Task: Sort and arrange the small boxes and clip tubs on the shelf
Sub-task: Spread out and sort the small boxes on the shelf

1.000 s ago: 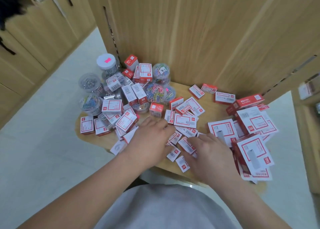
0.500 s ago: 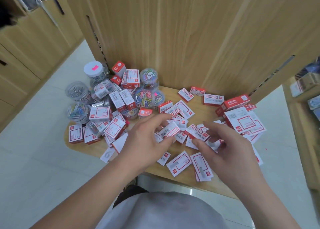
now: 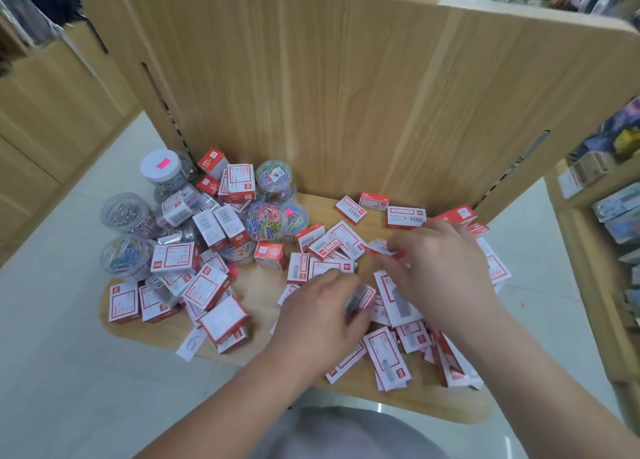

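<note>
Strewn over the wooden shelf (image 3: 433, 403): red-and-white small boxes (image 3: 173, 257), flat, tilted, overlapping. Clustered at left rear: clear clip tubs (image 3: 126, 212), some stacked.

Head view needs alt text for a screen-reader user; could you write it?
A person's left hand and right hand reach into scattered small red-and-white boxes on a wooden shelf. Clear clip tubs cluster at its left end.
</note>
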